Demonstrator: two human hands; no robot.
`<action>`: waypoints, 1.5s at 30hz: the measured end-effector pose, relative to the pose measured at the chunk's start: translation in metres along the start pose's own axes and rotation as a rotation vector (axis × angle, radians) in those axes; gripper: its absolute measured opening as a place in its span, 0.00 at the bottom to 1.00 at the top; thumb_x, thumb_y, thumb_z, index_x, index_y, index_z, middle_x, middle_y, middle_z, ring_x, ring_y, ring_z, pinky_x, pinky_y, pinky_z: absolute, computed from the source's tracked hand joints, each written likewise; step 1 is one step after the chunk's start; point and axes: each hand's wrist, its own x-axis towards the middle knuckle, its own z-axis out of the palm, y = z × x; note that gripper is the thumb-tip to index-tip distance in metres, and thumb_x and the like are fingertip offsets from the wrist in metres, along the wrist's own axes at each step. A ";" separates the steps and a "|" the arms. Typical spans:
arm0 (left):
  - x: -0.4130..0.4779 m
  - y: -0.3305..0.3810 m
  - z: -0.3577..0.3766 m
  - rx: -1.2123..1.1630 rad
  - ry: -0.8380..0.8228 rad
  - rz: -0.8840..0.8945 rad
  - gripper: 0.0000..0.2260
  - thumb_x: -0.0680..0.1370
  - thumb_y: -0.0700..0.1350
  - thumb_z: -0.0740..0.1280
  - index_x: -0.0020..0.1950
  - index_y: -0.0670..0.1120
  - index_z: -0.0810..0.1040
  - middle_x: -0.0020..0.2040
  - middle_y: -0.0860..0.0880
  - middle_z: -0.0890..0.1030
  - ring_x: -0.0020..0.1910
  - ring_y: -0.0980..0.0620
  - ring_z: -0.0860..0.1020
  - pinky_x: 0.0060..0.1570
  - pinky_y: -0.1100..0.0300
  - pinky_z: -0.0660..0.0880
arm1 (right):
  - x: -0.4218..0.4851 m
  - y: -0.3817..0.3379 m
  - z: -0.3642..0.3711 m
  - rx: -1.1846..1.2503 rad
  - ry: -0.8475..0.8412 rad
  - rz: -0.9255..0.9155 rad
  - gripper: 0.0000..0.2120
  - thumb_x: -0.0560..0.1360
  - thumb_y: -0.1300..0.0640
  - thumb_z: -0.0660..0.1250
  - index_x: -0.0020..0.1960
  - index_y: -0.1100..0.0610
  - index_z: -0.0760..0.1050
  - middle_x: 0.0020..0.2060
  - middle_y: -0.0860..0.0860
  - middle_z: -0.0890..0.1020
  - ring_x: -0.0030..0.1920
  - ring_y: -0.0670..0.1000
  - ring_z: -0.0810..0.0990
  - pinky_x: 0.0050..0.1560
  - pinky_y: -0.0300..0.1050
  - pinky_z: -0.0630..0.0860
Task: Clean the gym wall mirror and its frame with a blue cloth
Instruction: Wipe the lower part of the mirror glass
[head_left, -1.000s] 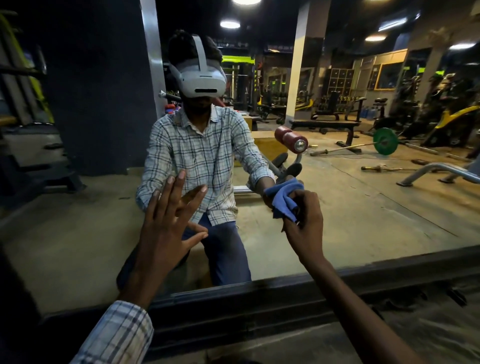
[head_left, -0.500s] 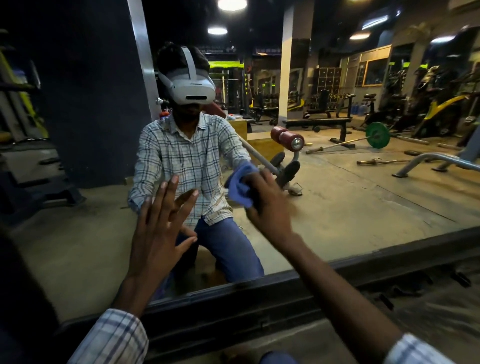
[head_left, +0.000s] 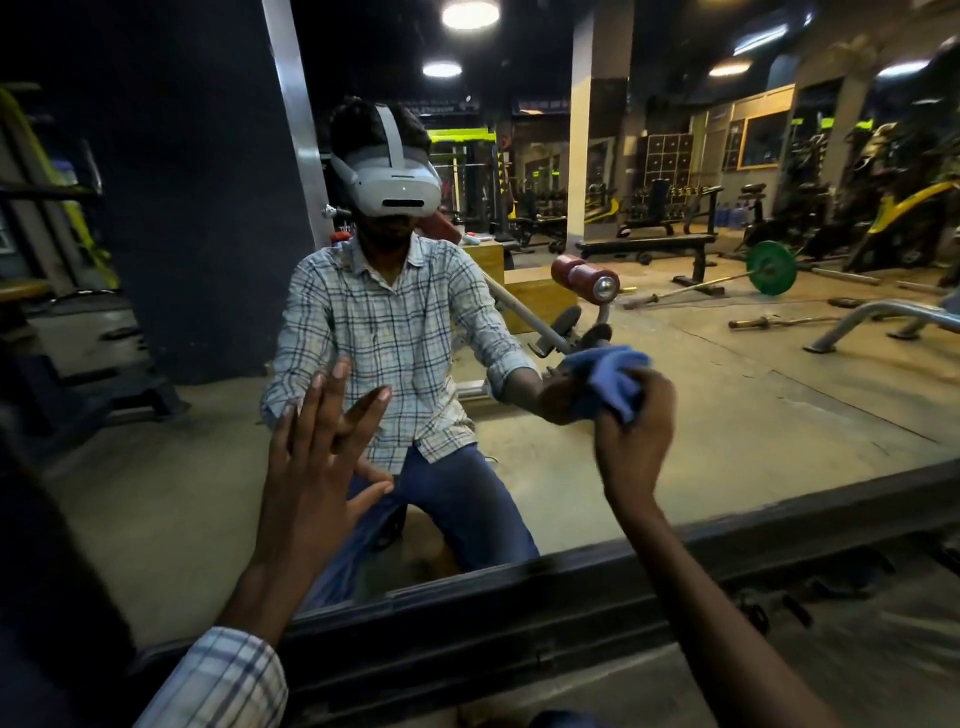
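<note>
A large wall mirror (head_left: 727, 415) fills the view, with a dark frame (head_left: 467, 629) running along its bottom edge. My right hand (head_left: 631, 436) grips a bunched blue cloth (head_left: 610, 382) and holds it against the glass at the right of centre. My left hand (head_left: 317, 467) lies flat on the glass with straight, spread fingers, left of the cloth. The mirror reflects me kneeling in a checked shirt and jeans.
A rough concrete floor (head_left: 857, 649) lies below the frame. In the reflection stand gym machines, a bench (head_left: 649, 244), a barbell with a green plate (head_left: 771, 267) and a pillar (head_left: 595, 130).
My right hand with the cloth swept left across the glass, then back to the right. My left hand stayed flat on the mirror.
</note>
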 end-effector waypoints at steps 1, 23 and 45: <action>0.000 0.001 0.001 0.007 0.000 -0.001 0.49 0.67 0.58 0.82 0.83 0.50 0.61 0.85 0.41 0.51 0.83 0.38 0.53 0.77 0.37 0.56 | -0.006 0.001 0.002 0.021 0.096 0.130 0.17 0.75 0.64 0.67 0.61 0.52 0.71 0.56 0.51 0.75 0.55 0.52 0.77 0.55 0.63 0.78; -0.017 -0.010 -0.009 0.061 -0.042 -0.048 0.53 0.67 0.56 0.82 0.85 0.50 0.56 0.85 0.40 0.48 0.84 0.39 0.50 0.77 0.36 0.61 | -0.049 -0.062 0.064 0.118 0.113 0.176 0.18 0.74 0.66 0.68 0.63 0.57 0.75 0.59 0.55 0.77 0.57 0.52 0.78 0.60 0.44 0.77; -0.049 -0.073 -0.038 0.125 -0.108 -0.203 0.54 0.65 0.56 0.83 0.84 0.51 0.57 0.85 0.38 0.44 0.84 0.37 0.48 0.74 0.33 0.62 | -0.051 -0.131 0.110 -0.054 -0.149 -0.223 0.21 0.70 0.68 0.68 0.63 0.58 0.77 0.60 0.59 0.76 0.55 0.55 0.77 0.51 0.33 0.73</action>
